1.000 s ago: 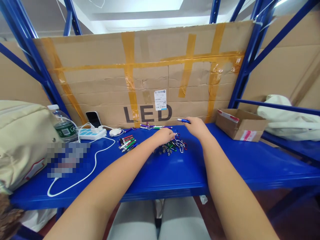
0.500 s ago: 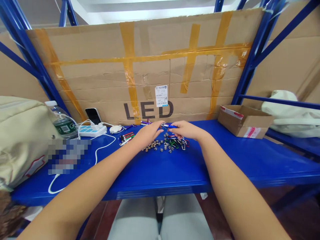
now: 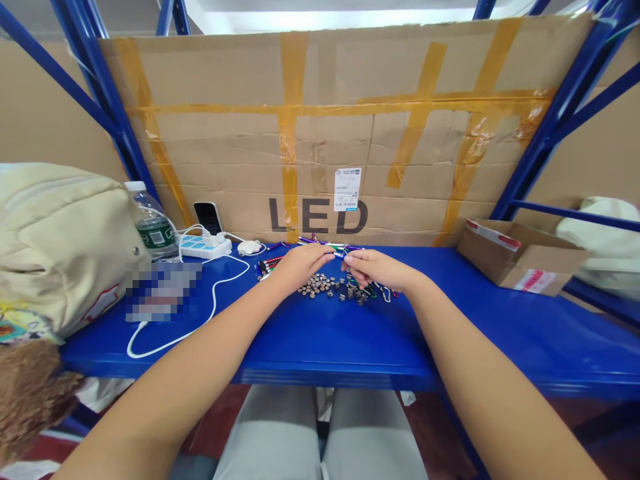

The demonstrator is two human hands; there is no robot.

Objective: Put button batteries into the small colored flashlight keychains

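Over the back middle of the blue table, my left hand (image 3: 302, 264) and my right hand (image 3: 379, 268) meet at a small blue metal tube (image 3: 340, 255), like a mini flashlight. My left fingers close around its left end and partly hide it. The right thumb and fingers pinch its other end. Below the hands lie many small round metal pieces (image 3: 319, 285), like button cells. Coloured carabiners (image 3: 384, 292) lie in a heap under my right hand. Red, black and silver tubes (image 3: 267, 267) rest left of my left hand, and more slim tubes (image 3: 325, 244) lie behind.
A large taped cardboard sheet (image 3: 240, 153) stands along the back edge. At the left are a beige bag (image 3: 75, 233), a water bottle (image 3: 153, 223), a white power strip (image 3: 207, 248) and a looping white cable (image 3: 215, 300). An open cardboard box (image 3: 520, 253) sits at the right.
The view has swung left, so the scene sits further right. Both hands stay on the blue tube, which shows less between them now; the right fingers have curled closer around it.
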